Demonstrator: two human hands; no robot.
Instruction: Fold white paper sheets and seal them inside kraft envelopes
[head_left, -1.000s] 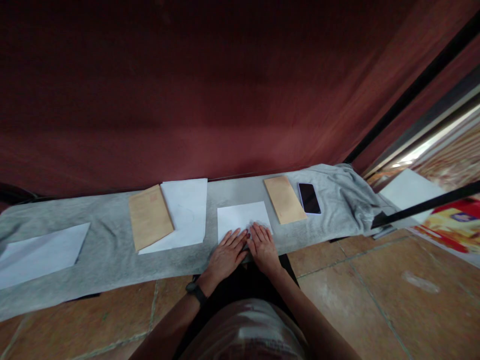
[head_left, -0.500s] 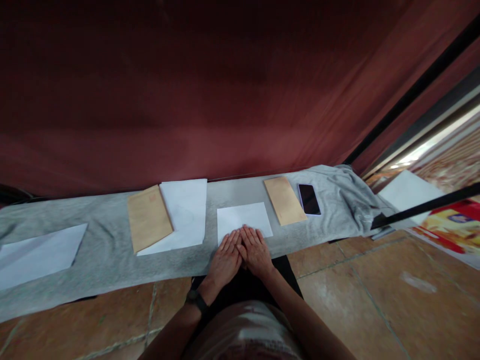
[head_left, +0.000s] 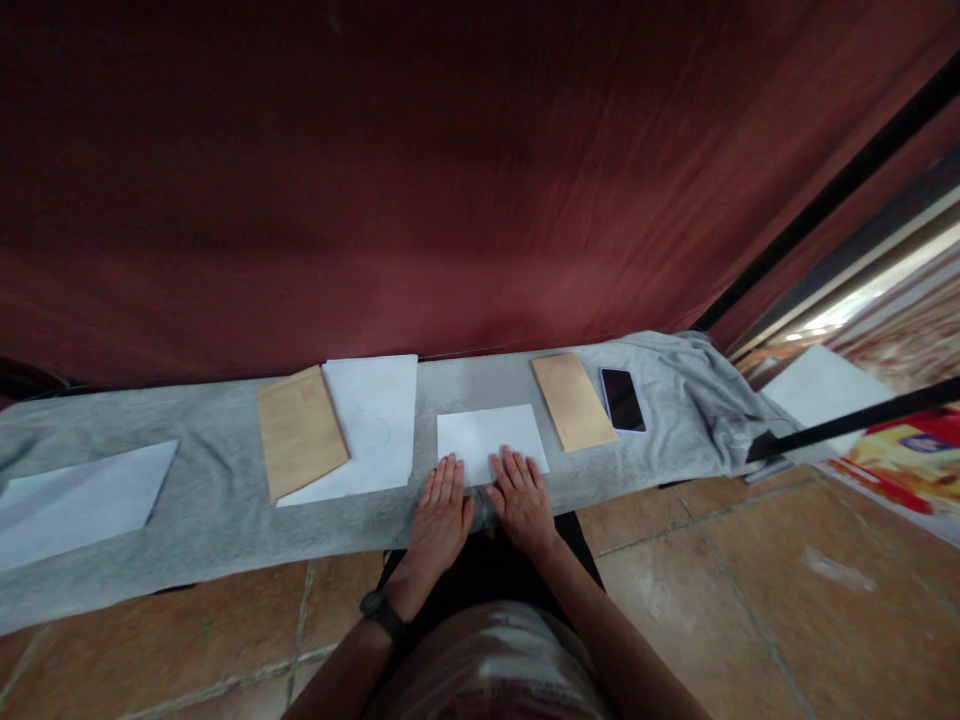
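A white sheet of paper (head_left: 491,435), apparently folded, lies directly in front of me on the grey cloth. My left hand (head_left: 441,512) is flat with fingers stretched out, its fingertips on the near left corner of the sheet. Flat on the near right edge, my right hand (head_left: 521,500) has its fingers slightly spread. Neither hand grips anything. To the right lies a brown envelope (head_left: 574,402), with a phone (head_left: 622,400), its screen dark, beside it. Left of the sheet, another brown envelope (head_left: 301,432) partly covers a stack of white paper (head_left: 379,425).
Grey cloth (head_left: 217,520) covers the long narrow table. More white paper (head_left: 82,505) lies at its far left. A dark red curtain-like wall (head_left: 420,220) rises behind, and black bars (head_left: 862,415) cross the right side. Tiled floor (head_left: 675,580) shows below.
My hands were together at the middle of the sheet's near edge. They have moved apart, the left to the left, the right slightly to the right. The sheet stays in place.
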